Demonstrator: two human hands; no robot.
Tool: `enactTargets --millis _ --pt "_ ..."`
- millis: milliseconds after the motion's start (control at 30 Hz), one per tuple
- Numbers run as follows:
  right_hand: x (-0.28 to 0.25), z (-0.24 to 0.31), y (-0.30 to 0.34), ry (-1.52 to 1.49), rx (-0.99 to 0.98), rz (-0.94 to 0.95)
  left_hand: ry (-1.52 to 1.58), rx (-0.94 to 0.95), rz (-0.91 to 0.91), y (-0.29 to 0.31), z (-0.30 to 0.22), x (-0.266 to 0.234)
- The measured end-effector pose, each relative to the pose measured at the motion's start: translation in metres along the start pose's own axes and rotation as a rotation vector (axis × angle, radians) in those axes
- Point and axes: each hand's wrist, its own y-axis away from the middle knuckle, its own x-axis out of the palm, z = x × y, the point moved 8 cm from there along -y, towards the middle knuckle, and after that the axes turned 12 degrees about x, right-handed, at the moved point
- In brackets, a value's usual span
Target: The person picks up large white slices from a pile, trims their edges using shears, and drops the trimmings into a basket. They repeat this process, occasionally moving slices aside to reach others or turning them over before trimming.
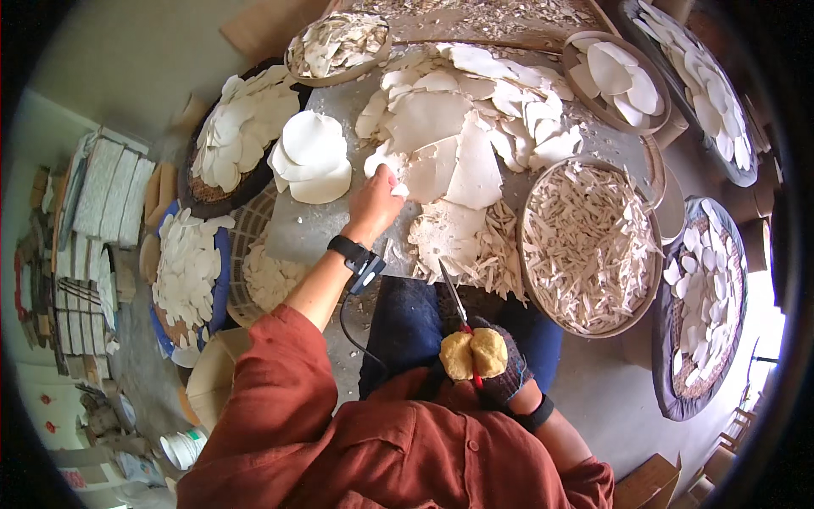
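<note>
My left hand [377,204] reaches out over the grey table, its fingers closed on a small white flat piece [386,161]. A round stack of white discs [312,157] lies just left of it. Larger pale sheets [430,123] with ragged edges are piled to its right. Close to my body, my gloved right hand [511,366] is closed round a pair of scissors [454,293]. Their red handles are wrapped in yellow padding [473,354], and the blades point away from me toward the table edge. My right fingers are partly hidden behind the padding.
A round tray [527,254] of white offcut strips stands at the table's right. Pale scraps [500,254] lie along the near edge. Other round trays of white pieces stand at the far left [292,64], far right [572,68] and along both sides.
</note>
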Motion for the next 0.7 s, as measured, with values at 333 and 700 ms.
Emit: enactTargets --millis 333,700 --pt "0.008 -0.027 -0.011 -1.163 0.109 0.183 1.119 0.024 0.29 0.096 -0.119 -0.006" --pt "0.018 -0.046 -0.006 -0.959 0.173 0.169 1.35 -0.171 -0.158 0.121 -0.114 0.017"
